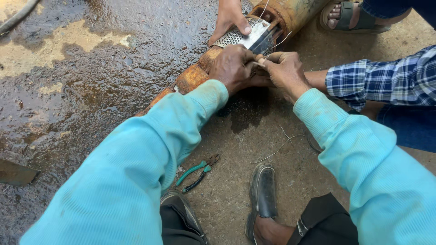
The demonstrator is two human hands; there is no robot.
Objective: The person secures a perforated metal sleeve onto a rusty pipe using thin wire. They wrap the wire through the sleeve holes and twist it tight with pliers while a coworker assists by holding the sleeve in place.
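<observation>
1. Rusty pipe (193, 77): long cylinder, orange-brown flaky rust, lies diagonally on the ground from lower left to upper right. Its far end turns yellowish under the top edge of the view.
2. Perforated metal sheet (238, 36): thin, silver, punched w/ small round holes, curved around the pipe near its upper end.
3. Left hand (234, 68): closed on top of the pipe just below the sheet, fingers curled down, sleeve light blue ribbed knit.
4. Right hand (286, 70): fingers pinched shut on a thin wire (272, 52), touching the left hand's fingertips. Exact wire path is too fine to tell.
5. Another person's hand (229, 20) presses flat on the sheet from above; a 2nd arm in a blue plaid sleeve (386, 79) comes in from the right.
6. Ground (81, 81): rough concrete, wet & dark w/ oily sheen on the left, drier & grey on the right.
7. Pliers (197, 172), green handles, lie on the ground between the knees, well apart from the hands. Loose wire strand (279, 147) nearby.
8. Room: open wet ground left of the pipe; right side crowded by arms, a black shoe (263, 190) and a sandalled foot (347, 16).
</observation>
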